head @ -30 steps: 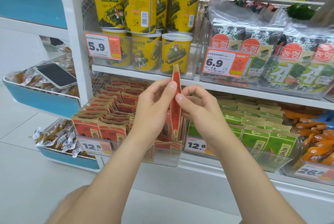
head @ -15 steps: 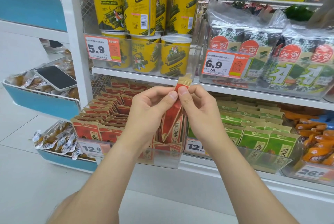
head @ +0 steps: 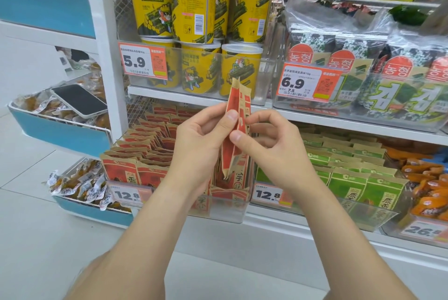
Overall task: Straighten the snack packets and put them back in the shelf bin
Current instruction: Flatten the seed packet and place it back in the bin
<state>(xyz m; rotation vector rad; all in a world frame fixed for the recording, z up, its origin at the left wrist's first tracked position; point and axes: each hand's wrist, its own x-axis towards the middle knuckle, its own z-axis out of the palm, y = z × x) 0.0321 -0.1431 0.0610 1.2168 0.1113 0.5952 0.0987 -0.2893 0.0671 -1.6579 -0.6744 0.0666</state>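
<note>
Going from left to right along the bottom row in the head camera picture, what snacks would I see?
Small wrapped snacks in the blue tray → red packets → green packets → orange packets.

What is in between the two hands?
The red snack packets, held upright and edge-on, pinched by the left hand and the right hand, in the head view.

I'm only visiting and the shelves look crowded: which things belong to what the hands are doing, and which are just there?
In the job: red snack packets, pinched by left hand and right hand; clear shelf bin of matching red packets below.
Just there: yellow tubs, green packets, seaweed bags, phone, orange packets.
</note>
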